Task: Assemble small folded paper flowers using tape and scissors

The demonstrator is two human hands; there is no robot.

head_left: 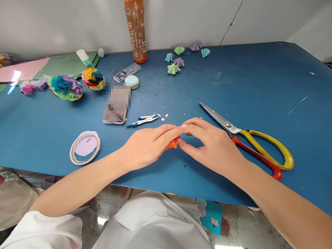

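Between my two hands, just above the blue table, is a small piece of orange pleated paper (172, 143), mostly hidden by fingers. My left hand (150, 143) curves over it from the left, fingers pressed together around it. From the right, my right hand (210, 141) pinches its edge between thumb and fingertips. To the right lie large scissors (241, 133) with one yellow and one red handle, blades slightly apart. A blue and white compass (144, 120) rests just beyond my left hand, near small white paper scraps (163, 119).
A tape roll (72, 152) lies at left and a phone (116, 105) behind my left hand. Further back stand a bottle (137, 34), several folded paper fans (173, 68), two ruffled paper balls (66, 88), a glue stick (85, 58) and stacked paper circles (132, 81).
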